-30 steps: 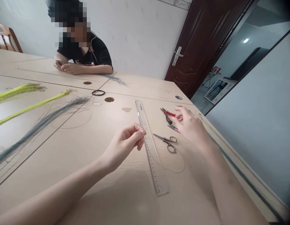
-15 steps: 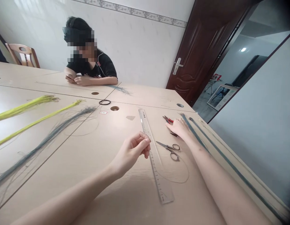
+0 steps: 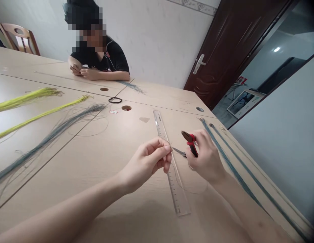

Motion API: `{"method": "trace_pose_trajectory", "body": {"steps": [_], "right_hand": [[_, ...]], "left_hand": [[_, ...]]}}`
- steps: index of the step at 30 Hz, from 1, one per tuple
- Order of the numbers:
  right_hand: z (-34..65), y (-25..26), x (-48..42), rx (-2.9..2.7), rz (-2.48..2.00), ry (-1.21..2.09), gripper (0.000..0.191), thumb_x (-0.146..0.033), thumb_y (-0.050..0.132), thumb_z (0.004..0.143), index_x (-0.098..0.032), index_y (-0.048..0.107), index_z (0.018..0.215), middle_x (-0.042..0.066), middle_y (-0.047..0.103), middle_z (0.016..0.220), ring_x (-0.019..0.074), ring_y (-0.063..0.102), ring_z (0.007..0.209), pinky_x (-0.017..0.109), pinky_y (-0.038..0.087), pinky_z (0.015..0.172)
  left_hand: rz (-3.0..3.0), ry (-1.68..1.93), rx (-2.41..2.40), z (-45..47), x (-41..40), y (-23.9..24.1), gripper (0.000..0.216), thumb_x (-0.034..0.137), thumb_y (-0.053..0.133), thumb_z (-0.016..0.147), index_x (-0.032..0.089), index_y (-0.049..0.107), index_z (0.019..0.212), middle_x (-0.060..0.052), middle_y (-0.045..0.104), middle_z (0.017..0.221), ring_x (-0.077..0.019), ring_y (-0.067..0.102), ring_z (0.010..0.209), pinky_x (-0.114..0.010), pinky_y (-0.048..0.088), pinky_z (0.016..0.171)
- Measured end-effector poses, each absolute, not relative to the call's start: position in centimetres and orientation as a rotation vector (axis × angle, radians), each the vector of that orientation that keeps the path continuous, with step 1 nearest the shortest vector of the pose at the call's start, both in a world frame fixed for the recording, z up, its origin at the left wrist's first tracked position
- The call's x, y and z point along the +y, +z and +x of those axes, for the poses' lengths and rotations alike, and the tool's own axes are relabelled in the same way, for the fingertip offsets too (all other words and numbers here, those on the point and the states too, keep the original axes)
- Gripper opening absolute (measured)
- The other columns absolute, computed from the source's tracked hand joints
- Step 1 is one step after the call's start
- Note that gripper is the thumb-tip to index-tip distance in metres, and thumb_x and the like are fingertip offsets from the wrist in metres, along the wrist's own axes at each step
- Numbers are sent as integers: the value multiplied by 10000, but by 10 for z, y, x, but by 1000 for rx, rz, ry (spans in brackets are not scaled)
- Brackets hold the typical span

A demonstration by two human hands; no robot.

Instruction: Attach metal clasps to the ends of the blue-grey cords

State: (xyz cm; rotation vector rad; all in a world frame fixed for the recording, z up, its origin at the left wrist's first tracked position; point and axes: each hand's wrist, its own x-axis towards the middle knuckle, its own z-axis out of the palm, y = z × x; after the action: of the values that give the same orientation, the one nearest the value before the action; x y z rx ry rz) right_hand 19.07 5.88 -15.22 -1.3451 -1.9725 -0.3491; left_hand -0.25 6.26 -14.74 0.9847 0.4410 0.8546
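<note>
My left hand (image 3: 150, 157) is closed in a pinch above the clear ruler (image 3: 182, 202). Between thumb and forefinger a tiny golden tip sticks out, and a thin line (image 3: 183, 190) trails from the hand in a loop over the table. My right hand (image 3: 207, 157) grips a pair of pliers (image 3: 192, 143) with red and black handles, raised off the table, jaws pointing up and left. Just beneath it lie the scissors (image 3: 180, 152), their handles mostly hidden by that hand.
Blue-grey line bundles (image 3: 222, 152) run along the table's right side. Another grey bundle (image 3: 57, 131) and yellow bundles (image 3: 45, 119) lie left. A black ring (image 3: 115, 100), a paper scrap (image 3: 144, 119) and a table hole (image 3: 126, 108) are farther back. A co-worker (image 3: 103, 64) sits across.
My right hand has picked up the pliers from the table and brought them back toward my left hand. My left hand keeps its pinch, slightly farther right in the view, which has tilted down.
</note>
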Motion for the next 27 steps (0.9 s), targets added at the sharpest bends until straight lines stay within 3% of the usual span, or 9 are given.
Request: {"method": "trace_pose_trajectory", "body": {"steps": [10,27], "right_hand": [[198,-159,45,-2067,-1034,-493,185,-90,583,748,-195,548,895,39,568,744,191,536,728,335,461,676],[195,-157,40,-2120,-1012,-418,170,-65,587,757,-157,586,900,46,563,733,163,487,688,309,444,634]], "left_hand": [[760,775,301,-1,60,-148,182,103,457,892,104,547,733,19,504,609,-31,488,485,-130,433,484],[750,702,279,1,60,-150,134,141,571,837,108,571,707,28,497,578,-30,488,470,-124,433,465]]}}
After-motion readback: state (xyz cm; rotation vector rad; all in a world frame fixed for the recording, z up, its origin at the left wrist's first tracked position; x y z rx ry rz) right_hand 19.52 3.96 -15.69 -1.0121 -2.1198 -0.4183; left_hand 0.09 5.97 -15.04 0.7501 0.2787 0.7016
